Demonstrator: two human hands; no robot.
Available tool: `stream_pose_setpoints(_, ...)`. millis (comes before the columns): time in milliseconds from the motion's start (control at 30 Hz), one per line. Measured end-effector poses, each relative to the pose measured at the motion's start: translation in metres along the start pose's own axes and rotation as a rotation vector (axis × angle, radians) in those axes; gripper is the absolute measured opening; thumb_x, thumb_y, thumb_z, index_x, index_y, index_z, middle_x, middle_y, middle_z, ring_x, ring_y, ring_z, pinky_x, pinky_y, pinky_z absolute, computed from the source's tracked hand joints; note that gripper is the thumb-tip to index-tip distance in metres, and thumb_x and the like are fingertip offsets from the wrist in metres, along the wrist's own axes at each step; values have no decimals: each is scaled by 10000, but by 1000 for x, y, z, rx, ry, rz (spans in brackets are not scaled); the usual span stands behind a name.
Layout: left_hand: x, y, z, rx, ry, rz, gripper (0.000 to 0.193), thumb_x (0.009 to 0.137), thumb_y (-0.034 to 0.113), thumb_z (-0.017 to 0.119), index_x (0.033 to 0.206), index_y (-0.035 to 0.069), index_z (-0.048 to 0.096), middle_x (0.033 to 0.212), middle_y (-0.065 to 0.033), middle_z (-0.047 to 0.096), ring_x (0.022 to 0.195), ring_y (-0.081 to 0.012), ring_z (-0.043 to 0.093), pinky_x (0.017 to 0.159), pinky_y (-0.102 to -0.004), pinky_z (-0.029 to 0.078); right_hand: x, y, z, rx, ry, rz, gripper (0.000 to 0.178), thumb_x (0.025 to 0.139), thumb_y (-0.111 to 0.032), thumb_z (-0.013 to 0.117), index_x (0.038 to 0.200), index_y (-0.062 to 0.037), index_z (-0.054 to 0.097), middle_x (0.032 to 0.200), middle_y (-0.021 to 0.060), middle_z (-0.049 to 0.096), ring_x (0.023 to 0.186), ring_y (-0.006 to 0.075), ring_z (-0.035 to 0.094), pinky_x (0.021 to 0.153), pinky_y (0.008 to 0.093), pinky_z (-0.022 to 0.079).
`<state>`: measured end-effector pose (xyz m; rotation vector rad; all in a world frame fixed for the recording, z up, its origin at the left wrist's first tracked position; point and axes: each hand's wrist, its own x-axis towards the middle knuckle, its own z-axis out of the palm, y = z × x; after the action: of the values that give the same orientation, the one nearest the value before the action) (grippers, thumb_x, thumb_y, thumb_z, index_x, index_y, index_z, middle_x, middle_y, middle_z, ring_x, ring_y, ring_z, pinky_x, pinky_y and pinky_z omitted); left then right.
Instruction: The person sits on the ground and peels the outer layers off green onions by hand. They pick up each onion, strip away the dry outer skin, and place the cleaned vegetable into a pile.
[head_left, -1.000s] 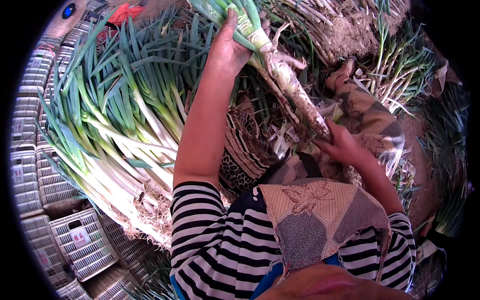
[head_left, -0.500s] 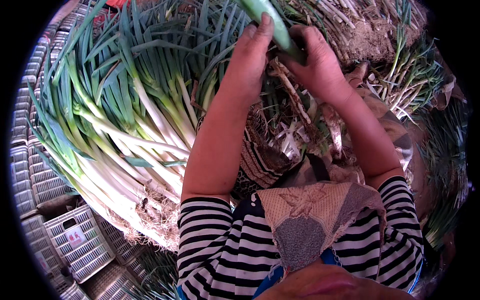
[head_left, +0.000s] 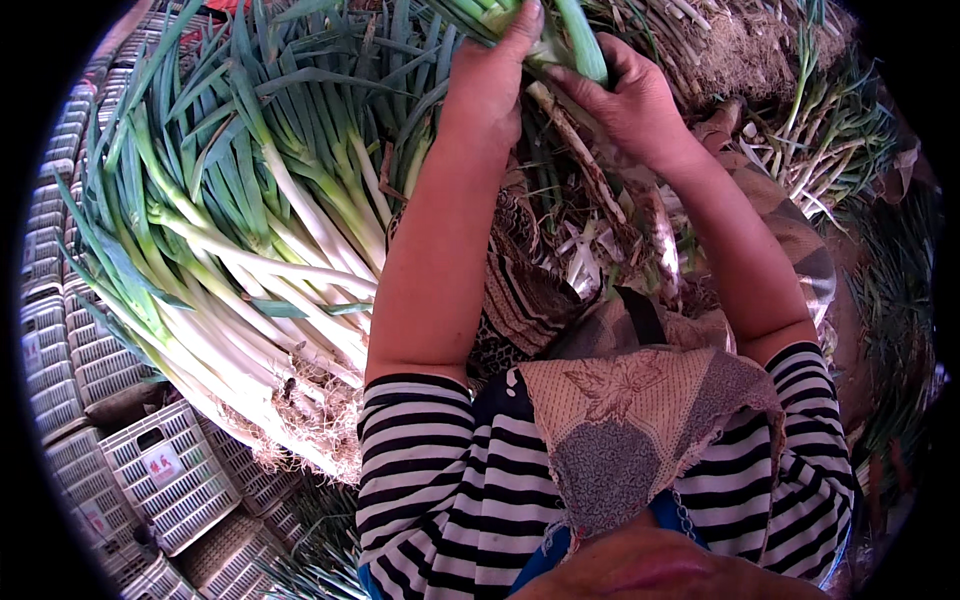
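Note:
At the top of the view, my left hand (head_left: pixel 495 75) is closed around a leek (head_left: pixel 545 45), with its thumb along the green part. Just to the right, my right hand (head_left: pixel 638 108) pinches a green leaf (head_left: pixel 584 38) of the same plant between thumb and fingers. A brownish, dirty stalk (head_left: pixel 578 145) slants below the hands; whether it belongs to the held leek I cannot tell. To the left of my left arm lies a big heap of leeks (head_left: pixel 290 230), white shafts and roots toward me, green leaves pointing away.
Light plastic crates (head_left: pixel 165 475) line the left side. Untrimmed leeks with earthy roots (head_left: pixel 745 65) lie at the far right, with loose green stalks (head_left: pixel 825 165) nearer. Peeled scraps (head_left: pixel 590 255) litter the space between my forearms. Dark green leaves (head_left: pixel 905 310) spread along the right edge.
The broad green leaf part has swung upright and opened, showing the paler inside where leaves branch. Both hands have shifted slightly, and the right hand's fingers have moved onto a leaf.

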<state>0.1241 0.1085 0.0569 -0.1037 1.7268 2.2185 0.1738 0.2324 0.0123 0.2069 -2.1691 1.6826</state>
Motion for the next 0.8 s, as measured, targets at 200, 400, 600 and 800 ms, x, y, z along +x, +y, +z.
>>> stream_pose_setpoints(200, 16, -14, 3, -39, 156, 32, 445, 797, 317, 654, 1098, 8, 546, 1028, -72, 577, 923, -193, 525, 787, -338, 401, -44, -11, -24, -117, -77, 391, 199, 799, -177, 629, 901, -29, 544, 671, 35, 549, 600, 89, 502, 561, 255, 433)
stream_pose_setpoints(400, 41, -16, -35, -89, 205, 54, 406, 805, 356, 627, 1070, 53, 569, 936, -61, 586, 817, -187, 542, 683, -342, 426, -161, 27, -95, -446, -345, 613, 265, 704, -147, 613, 908, 6, 540, 698, 152, 553, 632, 244, 562, 609, 356, 452)
stream_pose_setpoints(600, 52, -4, -51, -304, 149, 97, 427, 793, 434, 596, 1035, 89, 527, 834, -60, 545, 758, -217, 535, 640, -376, 457, -234, 58, -142, -796, -514, 762, 389, 751, -229, 604, 1070, -28, 509, 880, 240, 571, 875, 401, 560, 756, 460, 445)
stream_pose_setpoints(800, 27, 7, -34, -460, 106, 124, 566, 791, 501, 543, 1053, 8, 454, 867, -137, 515, 737, -253, 486, 700, -374, 425, -155, -3, -122, -658, -220, 392, 454, 850, -240, 539, 1216, -5, 404, 1160, 196, 489, 1003, 366, 530, 830, 416, 444)
